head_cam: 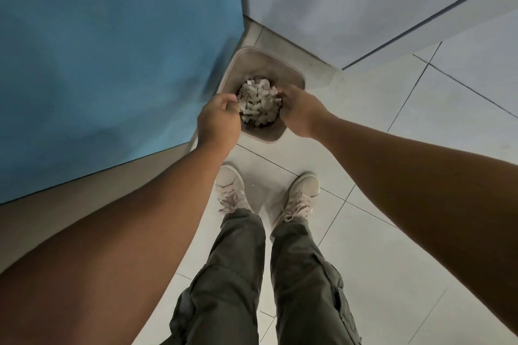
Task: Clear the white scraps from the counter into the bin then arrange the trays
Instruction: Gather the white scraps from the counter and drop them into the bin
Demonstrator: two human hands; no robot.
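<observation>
Both hands were held over the mouth of the beige, round-cornered plastic bin (269,52), which stood on the floor in the corner beside a tall blue panel (112,64). A heap of small white scraps (259,102) was seen between the hands, inside the outline of the bin's rim. Whether it lay in the bin or was cupped above it could not be told. The fingers (228,101) of the left hand (218,120) were curled inward toward the thumb, and whether anything was pinched could not be told. The right hand (298,112) was turned downward with its fingertips hidden, so its grip could not be told either. The emptying step was judged to be in hand. It would be done well if the hands were kept low and centred over the opening and the palms brushed clean before being lifted away. A white fleck (253,184), possibly a stray scrap, was noted on the white tiled floor (392,176) between the pale laced shoes (231,187). No trays or tabletop were in view. The blue panel crowded the left side of the bin.
</observation>
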